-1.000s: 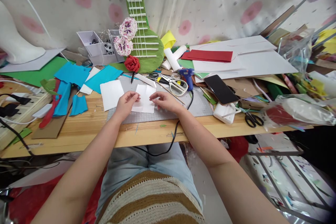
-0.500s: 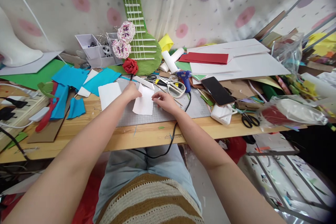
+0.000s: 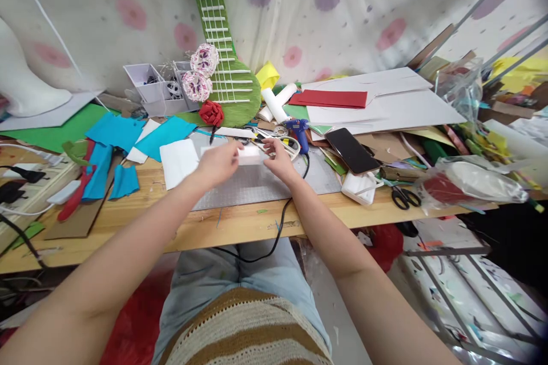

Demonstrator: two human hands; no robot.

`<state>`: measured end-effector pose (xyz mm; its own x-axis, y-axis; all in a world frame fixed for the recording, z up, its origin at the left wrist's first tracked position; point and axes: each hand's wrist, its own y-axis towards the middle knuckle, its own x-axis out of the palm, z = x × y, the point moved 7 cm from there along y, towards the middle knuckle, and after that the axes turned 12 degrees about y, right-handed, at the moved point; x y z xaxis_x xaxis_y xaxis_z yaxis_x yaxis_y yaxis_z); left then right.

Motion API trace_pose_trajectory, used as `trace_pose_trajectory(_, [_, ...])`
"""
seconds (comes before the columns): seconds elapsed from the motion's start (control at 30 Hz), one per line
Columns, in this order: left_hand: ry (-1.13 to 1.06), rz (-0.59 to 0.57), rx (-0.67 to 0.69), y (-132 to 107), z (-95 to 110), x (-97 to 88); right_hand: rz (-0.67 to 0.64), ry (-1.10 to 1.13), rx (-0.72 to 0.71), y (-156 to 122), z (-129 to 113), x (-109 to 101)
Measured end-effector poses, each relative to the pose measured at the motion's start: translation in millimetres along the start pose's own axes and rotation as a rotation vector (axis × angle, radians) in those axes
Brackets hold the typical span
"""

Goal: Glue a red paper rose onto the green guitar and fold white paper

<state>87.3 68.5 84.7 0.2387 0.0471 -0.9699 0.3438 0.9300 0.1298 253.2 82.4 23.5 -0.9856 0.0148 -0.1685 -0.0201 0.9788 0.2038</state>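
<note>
My left hand (image 3: 220,163) and my right hand (image 3: 279,161) hold a white piece of paper (image 3: 250,155) between them, above the grey cutting mat (image 3: 248,188). Its left end lies behind the left fingers, which are closed on it. On the other side, the right fingers and thumb pinch its right end. Just beyond the hands are white-handled scissors (image 3: 293,147) and a white strip (image 3: 234,132). To the left, another white sheet (image 3: 177,162) lies flat on the table.
A blue glue gun (image 3: 299,132) with a black cord stands right of the hands, near a phone (image 3: 353,150) and black scissors (image 3: 405,198). Behind stands a green paper guitar (image 3: 237,88). Blue paper pieces (image 3: 115,131) lie left; a red strip (image 3: 334,98) lies on white boards.
The paper was upright and facing me; now it is turned and seen as a narrow band stretched sideways. My right hand has shifted slightly right and up, and the view has moved a little.
</note>
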Motion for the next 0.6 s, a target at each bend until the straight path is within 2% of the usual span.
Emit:
trace_pose_trajectory(0.07, [0.018, -0.092, 0.080, -2.3, 7.3, 29.7, -0.143, -0.026, -0.063, -3.9, -7.1, 9.6])
trace_pose_trajectory(0.17, [0.018, -0.132, 0.137, 2.4, 6.6, 50.5, -0.315, -0.059, -0.081, -11.8, -10.7, 23.6])
trace_pose_trajectory(0.27, [0.058, -0.154, 0.178, 8.9, 4.4, 51.3, -0.383, -0.068, -0.047, -16.0, -10.1, 30.2])
trace_pose_trajectory(0.4, [0.053, -0.175, 0.196, 14.5, 5.6, 43.4, -0.395, -0.034, -0.029, -16.8, -13.6, 30.2])
trace_pose_trajectory(0.53, [0.082, -0.145, 0.246, 19.5, 9.1, 38.3, -0.320, -0.016, -0.053, -14.5, -17.3, 26.7])
trace_pose_trajectory(0.6, [0.068, -0.062, 0.283, 20.5, 9.4, 33.5, -0.237, -0.023, -0.017, -12.0, -11.2, 24.9])
